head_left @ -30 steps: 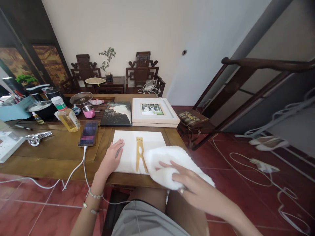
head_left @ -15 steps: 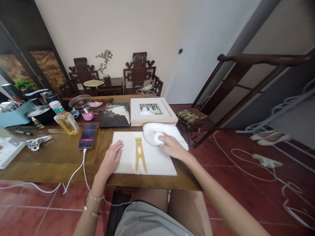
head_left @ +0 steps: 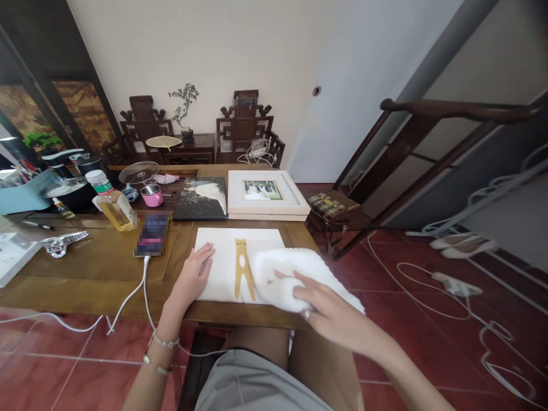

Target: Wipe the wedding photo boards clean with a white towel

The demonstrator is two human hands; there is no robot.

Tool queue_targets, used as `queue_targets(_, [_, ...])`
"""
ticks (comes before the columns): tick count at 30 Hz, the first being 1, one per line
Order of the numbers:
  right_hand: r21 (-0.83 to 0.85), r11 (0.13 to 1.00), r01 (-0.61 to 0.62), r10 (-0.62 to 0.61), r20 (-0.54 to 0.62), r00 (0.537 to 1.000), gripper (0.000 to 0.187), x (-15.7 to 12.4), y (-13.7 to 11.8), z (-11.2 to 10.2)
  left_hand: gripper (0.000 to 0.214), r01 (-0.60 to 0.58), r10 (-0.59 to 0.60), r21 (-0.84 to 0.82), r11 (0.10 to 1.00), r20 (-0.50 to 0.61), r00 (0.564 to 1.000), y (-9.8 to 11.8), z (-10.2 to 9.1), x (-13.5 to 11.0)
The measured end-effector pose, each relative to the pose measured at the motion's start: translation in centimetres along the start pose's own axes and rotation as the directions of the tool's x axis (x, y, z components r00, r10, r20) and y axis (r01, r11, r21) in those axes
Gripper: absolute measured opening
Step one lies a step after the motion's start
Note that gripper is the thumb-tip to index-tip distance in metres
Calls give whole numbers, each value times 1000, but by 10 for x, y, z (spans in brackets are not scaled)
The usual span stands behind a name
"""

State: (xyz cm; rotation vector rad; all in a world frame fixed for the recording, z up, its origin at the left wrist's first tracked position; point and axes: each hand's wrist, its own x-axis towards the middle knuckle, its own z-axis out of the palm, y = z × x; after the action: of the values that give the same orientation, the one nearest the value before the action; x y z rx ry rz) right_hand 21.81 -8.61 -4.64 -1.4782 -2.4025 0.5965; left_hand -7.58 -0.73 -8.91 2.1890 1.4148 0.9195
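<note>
Your right hand (head_left: 323,302) pressed on a fluffy white cloth (head_left: 291,265), fingers curled into a bunched fold of it, over the near right corner of a flat white rectangular board (head_left: 218,254). Your left hand (head_left: 194,274) lay open and flat, holding nothing, on the board's left edge. A gold peg-shaped figure (head_left: 243,268) marked the board's middle, on the brown wooden table (head_left: 98,268).

Towel (head_left: 299,274) hides the white board's (head_left: 218,268) right side
</note>
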Motion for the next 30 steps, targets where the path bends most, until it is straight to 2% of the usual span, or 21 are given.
queue_targets(6, [-75, 997, 1, -13, -169, 986, 20, 84, 21, -4, 34, 2, -2, 5, 1000, 1, 1000, -1, 0, 1])
queue_targets(8, [-91, 996, 7, -25, -199, 980, 20, 104, 22, -5, 33, 6, -6, 3, 1000, 0, 1000, -1, -1, 0])
queue_targets(10, [-91, 996, 12, -31, -210, 977, 21, 112, 20, -5, 33, 6, -6, -5, 1000, -4, 1000, 0, -1, 1])
queue_targets(12, [-91, 996, 24, -43, -213, 976, 23, 108, 14, -3, 33, 8, -8, -12, 1000, -3, 1000, 0, -1, 1])
queue_targets(14, [-90, 995, 41, -58, -188, 981, 24, 92, 5, 0, 33, 12, -12, -9, 1000, 1, 1000, 0, -1, 1])
queue_targets(20, [-75, 993, 87, -86, 9, 996, 27, 12, -27, 0, 39, 20, -20, 24, 1000, 27, 999, 5, -2, 1])
queue_targets(23, [-49, 992, 119, -114, 99, 989, 33, -14, -34, -7, 40, -9, 8, 27, 1000, 30, 1000, 6, -2, 0])
queue_targets(26, [-19, 997, 78, -76, 80, 994, 35, -12, -28, -10, 42, -10, 8, 37, 999, 49, 999, 5, -2, 0])
queue_targets(30, [1, 999, -53, 53, -84, 995, 23, 34, -11, -3, 43, 17, -21, 51, 999, 76, 997, 5, -3, 1])
